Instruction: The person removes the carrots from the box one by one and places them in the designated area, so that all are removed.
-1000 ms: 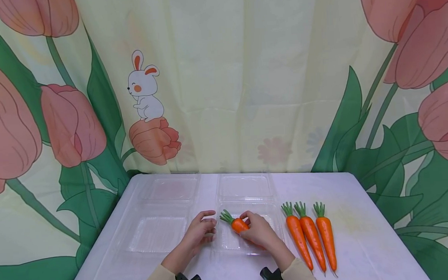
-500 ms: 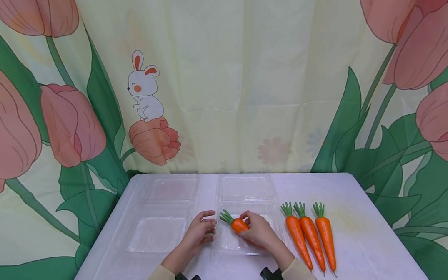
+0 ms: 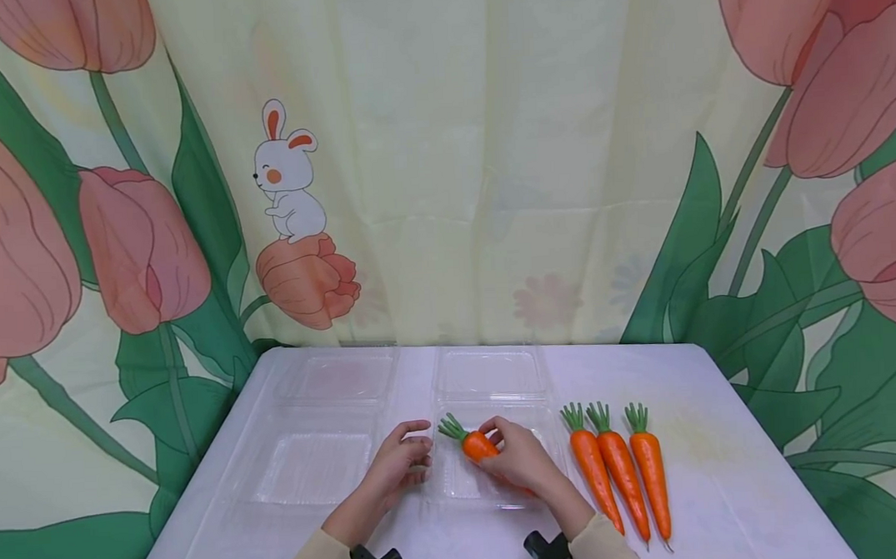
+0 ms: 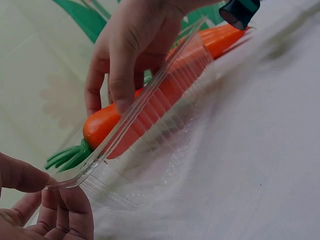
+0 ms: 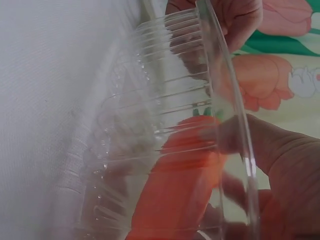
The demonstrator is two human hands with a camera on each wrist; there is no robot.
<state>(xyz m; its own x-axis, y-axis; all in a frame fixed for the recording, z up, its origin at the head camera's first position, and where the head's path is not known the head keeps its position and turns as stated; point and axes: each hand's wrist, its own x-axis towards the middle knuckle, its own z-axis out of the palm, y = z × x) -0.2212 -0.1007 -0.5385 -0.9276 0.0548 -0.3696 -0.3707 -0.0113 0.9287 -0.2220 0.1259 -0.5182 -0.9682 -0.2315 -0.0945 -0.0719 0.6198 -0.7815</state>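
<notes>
My right hand point(image 3: 523, 455) holds a carrot point(image 3: 478, 447) with green stubby tops, fingers and thumb around its upper part. The carrot lies slanted in the near half of a clear plastic clamshell box point(image 3: 457, 483), its tops toward the upper left. Its lower part is hidden by the right hand in the head view. My left hand point(image 3: 399, 465) is at the box's left side. In the left wrist view, the thumb point(image 4: 25, 174) lies over the box's rim and the fingers point(image 4: 75, 212) under it, pinching a corner.
Another clear clamshell box point(image 3: 314, 469) lies unfolded to the left. On the right, three carrots point(image 3: 621, 468) lie side by side on the white tablecloth point(image 3: 735, 484). A curtain point(image 3: 444, 188) printed with tulips and a rabbit hangs behind the table.
</notes>
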